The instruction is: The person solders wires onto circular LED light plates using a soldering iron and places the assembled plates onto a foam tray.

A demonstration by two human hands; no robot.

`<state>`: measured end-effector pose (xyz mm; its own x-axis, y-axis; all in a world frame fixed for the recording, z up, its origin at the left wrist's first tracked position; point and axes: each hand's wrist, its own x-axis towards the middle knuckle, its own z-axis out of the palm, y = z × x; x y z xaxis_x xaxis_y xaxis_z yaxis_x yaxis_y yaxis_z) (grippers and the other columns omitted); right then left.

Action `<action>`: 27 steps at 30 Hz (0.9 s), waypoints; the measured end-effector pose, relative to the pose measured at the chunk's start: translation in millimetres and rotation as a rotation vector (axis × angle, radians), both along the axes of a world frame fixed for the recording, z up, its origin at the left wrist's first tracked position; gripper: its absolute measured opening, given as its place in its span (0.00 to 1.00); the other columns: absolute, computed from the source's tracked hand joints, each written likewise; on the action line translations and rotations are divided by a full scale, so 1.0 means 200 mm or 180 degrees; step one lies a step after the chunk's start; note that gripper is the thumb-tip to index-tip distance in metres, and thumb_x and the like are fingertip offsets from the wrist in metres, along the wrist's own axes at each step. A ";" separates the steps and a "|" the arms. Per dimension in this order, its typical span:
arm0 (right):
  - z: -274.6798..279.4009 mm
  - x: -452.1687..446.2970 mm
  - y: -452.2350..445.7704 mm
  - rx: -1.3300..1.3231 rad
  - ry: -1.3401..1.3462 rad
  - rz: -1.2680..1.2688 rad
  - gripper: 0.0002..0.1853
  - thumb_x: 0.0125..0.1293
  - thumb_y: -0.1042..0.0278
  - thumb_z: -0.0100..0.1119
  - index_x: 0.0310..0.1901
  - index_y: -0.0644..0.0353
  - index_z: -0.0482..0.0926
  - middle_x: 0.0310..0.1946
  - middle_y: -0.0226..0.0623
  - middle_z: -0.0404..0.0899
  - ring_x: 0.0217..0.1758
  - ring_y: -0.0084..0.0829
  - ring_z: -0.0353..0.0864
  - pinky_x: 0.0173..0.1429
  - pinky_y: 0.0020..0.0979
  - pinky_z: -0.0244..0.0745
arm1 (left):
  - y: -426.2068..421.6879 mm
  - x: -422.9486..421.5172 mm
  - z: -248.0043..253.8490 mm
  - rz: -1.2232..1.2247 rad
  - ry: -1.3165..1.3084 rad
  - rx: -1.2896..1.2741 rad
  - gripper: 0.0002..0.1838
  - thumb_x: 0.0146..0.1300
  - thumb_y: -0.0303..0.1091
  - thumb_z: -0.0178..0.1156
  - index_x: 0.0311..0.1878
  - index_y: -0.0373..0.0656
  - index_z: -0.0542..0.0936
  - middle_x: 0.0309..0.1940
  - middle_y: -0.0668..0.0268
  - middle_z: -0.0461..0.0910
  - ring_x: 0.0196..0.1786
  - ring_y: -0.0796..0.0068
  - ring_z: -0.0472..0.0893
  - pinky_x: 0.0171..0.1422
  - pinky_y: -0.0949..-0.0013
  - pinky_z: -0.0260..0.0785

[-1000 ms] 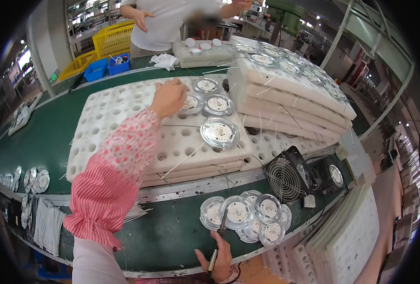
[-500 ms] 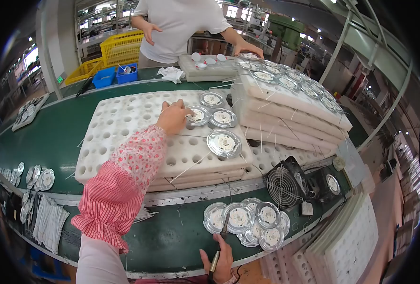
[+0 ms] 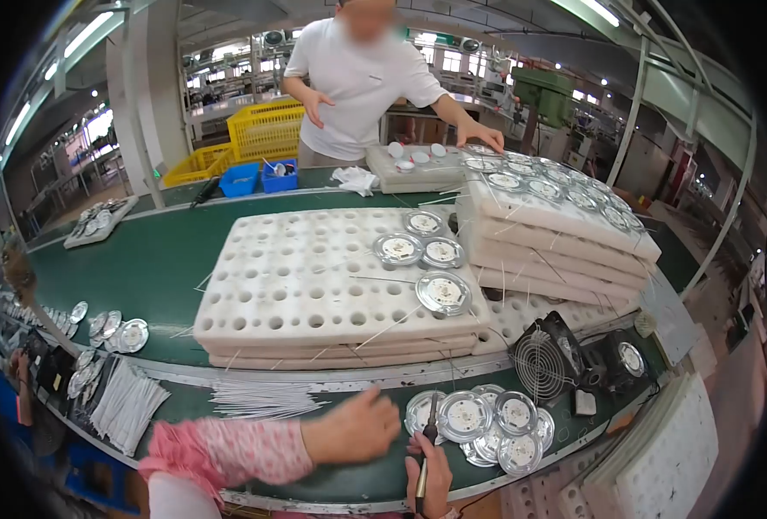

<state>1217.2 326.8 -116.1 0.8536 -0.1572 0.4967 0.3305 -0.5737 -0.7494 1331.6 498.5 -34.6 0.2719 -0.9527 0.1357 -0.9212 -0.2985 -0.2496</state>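
Note:
My right hand is closed around a soldering iron, at the lower middle. Its tip lies over a pile of round clear discs with white centres. Just left of the iron is my left hand, above the green bench, its fingers curled and blurred; whether anything is between them I cannot make out. Beyond, a white foam board with holes carries several similar discs on its right side, some with thin wires.
A small fan stands right of the pile. White wires lie before the foam, more at left. Stacked foam with discs is back right. A person in a white shirt reaches a hand to it.
My left hand has left the disc on the foam board and come down near the iron. The view has tilted upward. The co-worker's hand has moved onto the stacked discs.

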 end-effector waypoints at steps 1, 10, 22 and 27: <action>0.01 -0.01 0.01 0.0002 0.0045 0.0017 0.20 0.60 0.76 0.69 0.54 0.58 0.81 0.39 0.42 0.81 0.40 0.46 0.81 0.45 0.40 0.75 | 0.01 -0.11 -0.05 0.0042 0.0250 -0.0178 0.13 0.61 0.45 0.61 0.37 0.45 0.77 0.33 0.66 0.74 0.42 0.65 0.76 0.59 0.51 0.64; 0.02 -0.15 0.01 -0.0845 -0.0103 0.0781 0.10 0.56 0.72 0.73 0.37 0.57 0.80 0.34 0.43 0.71 0.38 0.47 0.76 0.39 0.42 0.72 | 0.24 -0.56 -0.22 0.1012 0.1390 -0.0858 0.08 0.66 0.37 0.60 0.33 0.46 0.75 0.28 0.65 0.74 0.37 0.63 0.76 0.55 0.49 0.62; -0.05 0.23 -0.21 -0.1992 -0.0208 0.0117 0.30 0.56 0.68 0.73 0.61 0.56 0.74 0.52 0.52 0.75 0.57 0.56 0.74 0.63 0.49 0.71 | 0.87 -0.65 -0.41 0.3182 0.0215 -0.2027 0.05 0.64 0.29 0.63 0.40 0.41 0.78 0.41 0.61 0.79 0.48 0.57 0.75 0.56 0.55 0.60; -0.10 0.10 -0.01 -0.1738 0.0108 0.0927 0.31 0.54 0.74 0.73 0.61 0.56 0.72 0.58 0.47 0.76 0.60 0.52 0.75 0.63 0.45 0.72 | 0.96 -0.54 -0.45 0.3251 0.0552 -0.1868 0.06 0.62 0.25 0.64 0.41 0.42 0.78 0.40 0.61 0.78 0.47 0.57 0.75 0.54 0.57 0.61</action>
<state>1237.8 325.2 -136.3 0.8399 0.3538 0.4115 0.5122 -0.7673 -0.3858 1222.9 690.5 -123.7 0.9267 -0.0890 0.3652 -0.1986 -0.9408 0.2747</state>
